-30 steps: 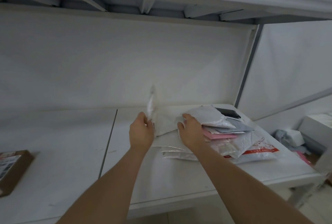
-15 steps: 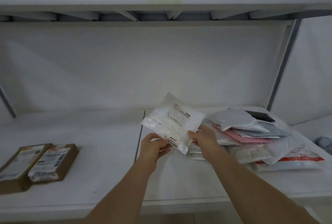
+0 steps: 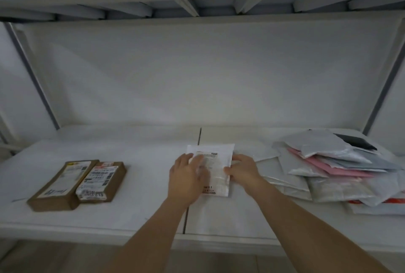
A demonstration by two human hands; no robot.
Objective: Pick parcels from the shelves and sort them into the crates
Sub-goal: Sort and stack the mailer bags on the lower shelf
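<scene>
1. The flat white plastic mailer with the printed label (image 3: 215, 166) lies face up on the white shelf board (image 3: 135, 213), straddling the seam between the two boards, right at the centre of the view.
2. Left hand (image 3: 186, 179) is on it: fingers (image 3: 198, 160) straight and spread, pressing flat across the label's left half. Nothing curled, so it is a flat press and not a grip.
3. Right hand (image 3: 244, 173) sits at the mailer's three o'clock edge; the thumb lies along that edge and the fingers look loosely bent against it. I cannot tell whether they pinch the edge or only steady it.
4. My read of the step: the label is being smoothed out to be read. To do that well, keep the palm off the print, flatten the slack film, and hold the right edge still so the bag does not skid on the smooth board.
5. For the lift, a thumb-over, fingers-under pinch at the right edge looks best; the film is limp and will fold.
6. Out at three o'clock, a loose heap of grey, pink and white poly mailers (image 3: 337, 167) lies close by, apart from the hands.
7. At nine o'clock, two brown cardboard boxes with white labels (image 3: 79, 183) touch side by side, well apart from the mailer.
8. No crate is in view.
</scene>
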